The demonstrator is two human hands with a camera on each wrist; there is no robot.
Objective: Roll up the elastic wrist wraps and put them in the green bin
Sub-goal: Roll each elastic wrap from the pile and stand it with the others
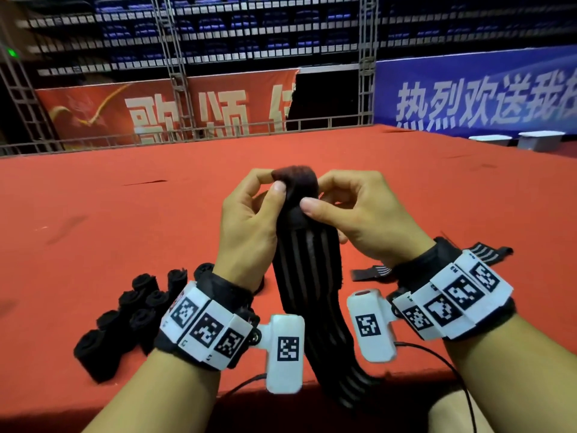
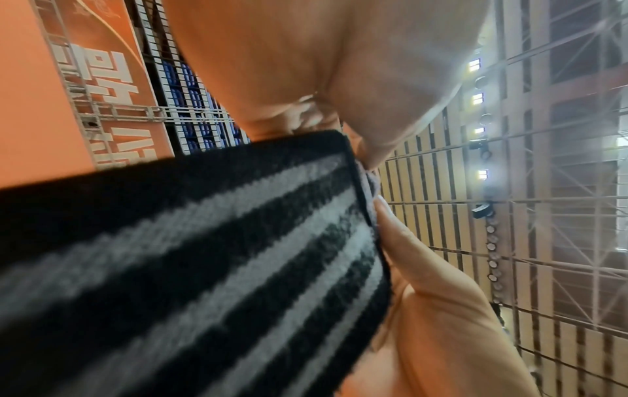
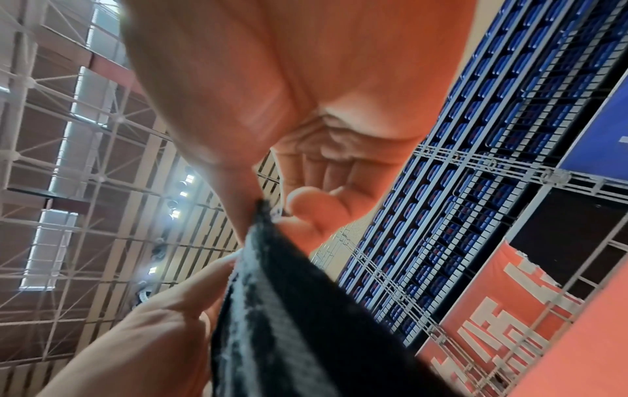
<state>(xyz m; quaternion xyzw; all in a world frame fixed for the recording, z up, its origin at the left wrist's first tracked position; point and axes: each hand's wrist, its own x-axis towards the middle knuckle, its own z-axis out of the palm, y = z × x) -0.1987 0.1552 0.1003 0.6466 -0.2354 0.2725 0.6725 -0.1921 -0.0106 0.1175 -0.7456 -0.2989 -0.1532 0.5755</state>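
A black elastic wrist wrap with grey stripes (image 1: 307,276) hangs between my hands, raised above the red table (image 1: 125,214). Its top end is curled into a small roll (image 1: 296,181). My left hand (image 1: 249,220) pinches the roll from the left with thumb and curled fingers. My right hand (image 1: 356,214) pinches it from the right, its thumb lying across the wrap. The loose tail drops past the table's front edge. The left wrist view shows the striped wrap (image 2: 204,268) up close, and the right wrist view shows its edge (image 3: 271,309). No green bin is in view.
Several rolled black wraps (image 1: 131,314) lie in a cluster on the table at the near left. An unrolled striped wrap (image 1: 374,271) lies on the table behind my right wrist. Two white stools (image 1: 518,140) stand beyond the far right corner. Banners and truss frames line the back.
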